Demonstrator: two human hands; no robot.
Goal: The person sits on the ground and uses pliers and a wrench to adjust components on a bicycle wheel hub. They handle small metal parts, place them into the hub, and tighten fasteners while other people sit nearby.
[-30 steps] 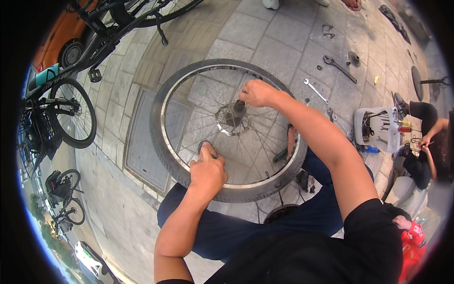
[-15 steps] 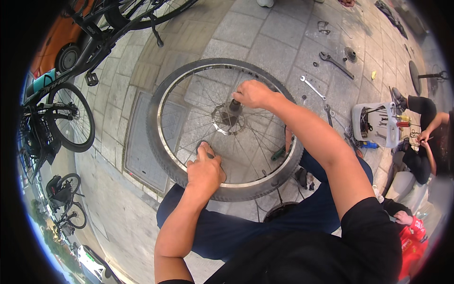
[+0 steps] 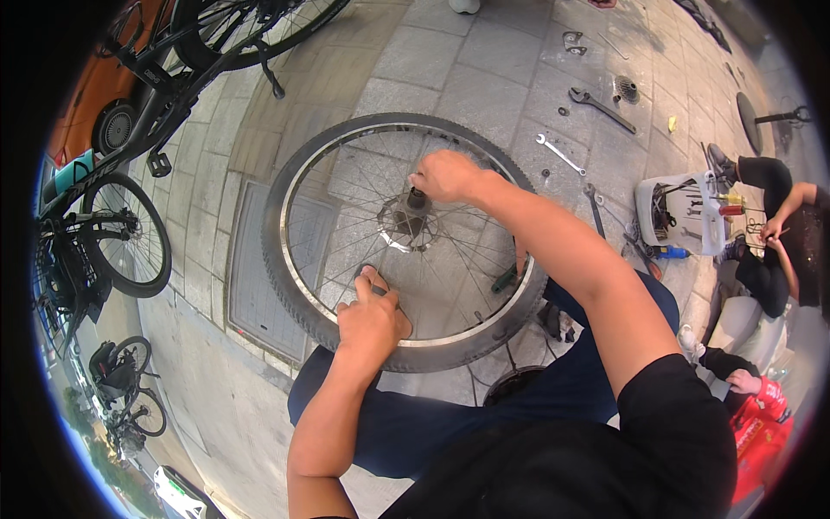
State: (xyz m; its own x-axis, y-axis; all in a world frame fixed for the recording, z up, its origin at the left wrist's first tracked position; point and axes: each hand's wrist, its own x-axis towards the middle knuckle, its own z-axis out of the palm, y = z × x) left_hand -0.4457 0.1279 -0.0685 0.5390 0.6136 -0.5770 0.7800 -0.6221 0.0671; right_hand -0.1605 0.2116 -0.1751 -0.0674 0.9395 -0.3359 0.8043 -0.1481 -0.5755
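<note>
A bicycle wheel (image 3: 290,186) with a knobby black tire lies tilted across my knees. At its centre is a hub (image 3: 411,223) with a disc rotor (image 3: 395,243) around it. My right hand (image 3: 443,177) is closed at the top of the dark cylindrical hub end, its fingertips pinching there; what sits under the fingers is mostly hidden. Near the rim closest to me, my left hand (image 3: 370,316) is closed, with a small dark object (image 3: 378,290) showing between its fingers, too little of it to name.
A green-handled tool (image 3: 505,278) is by the right rim. On the paving lie an adjustable wrench (image 3: 603,110), a combination spanner (image 3: 560,154) and a cassette (image 3: 627,89). A white toolbox (image 3: 683,212) stands right, near a seated person (image 3: 769,221). Parked bicycles (image 3: 130,229) fill the left.
The whole view has shifted slightly, with the tools on the ground moving left in it. Both hands keep about the same places on the wheel.
</note>
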